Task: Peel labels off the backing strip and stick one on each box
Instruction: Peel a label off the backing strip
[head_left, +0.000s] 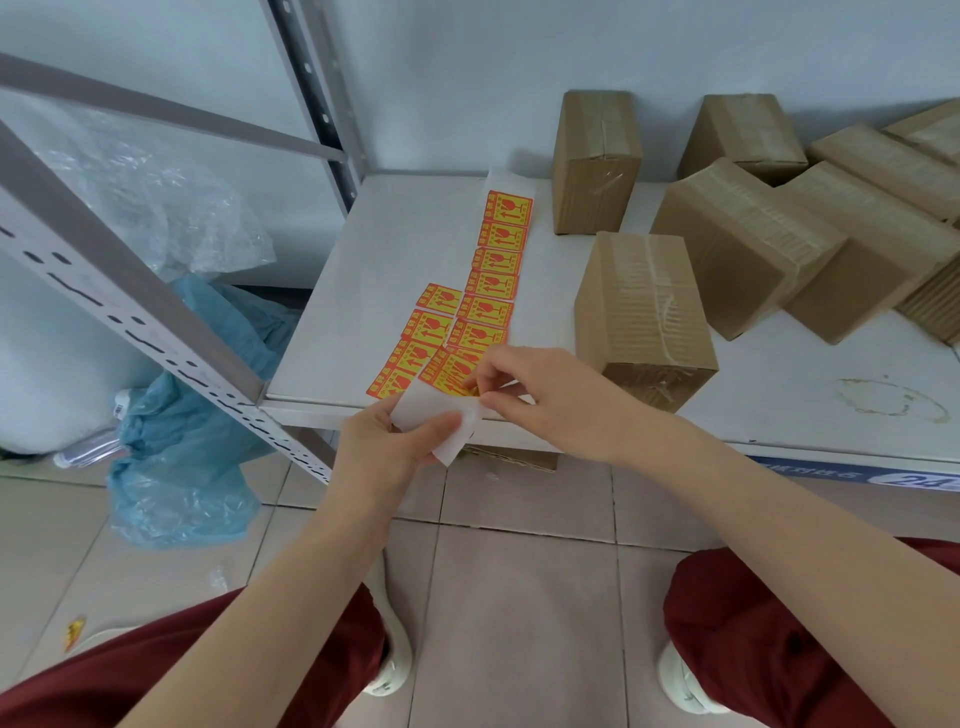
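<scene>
The left hand (387, 441) grips the bare white end of the backing strip (441, 415); the right hand (540, 389) pinches a label (457, 376) whose edge its fingers hide. Beyond, the strip runs across the counter (384, 249) toward plain boxes (644, 317), the farthest cut off at right.

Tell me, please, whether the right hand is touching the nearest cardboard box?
Apart: the head view shows the right hand pinching a label, with white shelf visible before the nearest box.

Red-and-yellow labels (496, 283), brown boxes (644, 312), white strip (434, 415).
</scene>
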